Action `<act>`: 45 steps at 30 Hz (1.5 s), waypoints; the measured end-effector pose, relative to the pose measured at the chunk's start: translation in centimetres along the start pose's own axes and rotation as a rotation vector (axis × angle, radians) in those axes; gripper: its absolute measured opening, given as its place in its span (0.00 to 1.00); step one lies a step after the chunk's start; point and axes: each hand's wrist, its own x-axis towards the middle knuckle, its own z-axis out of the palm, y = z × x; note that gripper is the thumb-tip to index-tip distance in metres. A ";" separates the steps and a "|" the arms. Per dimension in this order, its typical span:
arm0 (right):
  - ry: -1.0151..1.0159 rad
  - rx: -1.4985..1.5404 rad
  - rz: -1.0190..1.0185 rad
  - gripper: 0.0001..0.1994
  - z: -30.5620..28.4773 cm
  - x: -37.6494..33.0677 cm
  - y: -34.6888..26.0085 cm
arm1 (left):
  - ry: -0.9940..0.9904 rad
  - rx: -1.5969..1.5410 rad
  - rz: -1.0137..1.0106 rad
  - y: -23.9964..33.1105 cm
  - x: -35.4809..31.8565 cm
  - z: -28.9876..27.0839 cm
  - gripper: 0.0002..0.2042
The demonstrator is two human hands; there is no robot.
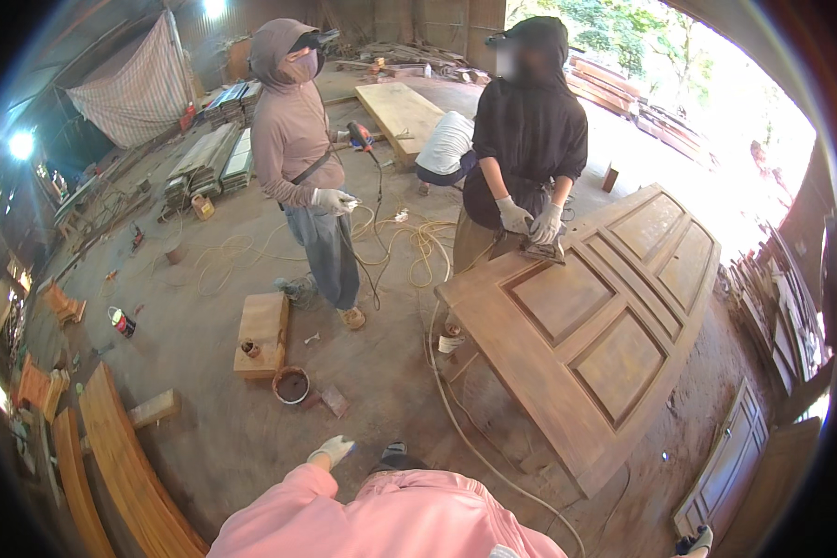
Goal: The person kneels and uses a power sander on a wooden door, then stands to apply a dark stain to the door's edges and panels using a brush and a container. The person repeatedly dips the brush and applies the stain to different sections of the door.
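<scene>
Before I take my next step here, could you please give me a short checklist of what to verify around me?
1. Left hand free: ok, gloved and holding nothing.
2. Right hand free: cannot tell, only a gloved edge shows.
3. Cable clear of feet: not ok, it trails across the floor beside the door.
4. Panelled door free: not ok, a co-worker's gloved hands press a sander on it.
5. Floor ahead: not ok, a bowl and wood block lie there.
</scene>
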 end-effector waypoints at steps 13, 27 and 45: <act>0.032 -0.041 -0.093 0.20 2.3 -2.0 -1.8 | -0.095 0.531 0.458 -2.3 -5.3 3.0 0.18; 0.082 -0.056 -0.163 0.18 0.7 -1.3 -0.4 | -0.026 0.164 0.327 0.1 -4.2 4.2 0.26; 0.013 -0.152 -0.803 0.16 20.3 -15.5 2.8 | 0.083 0.251 0.506 -2.1 -3.0 5.0 0.16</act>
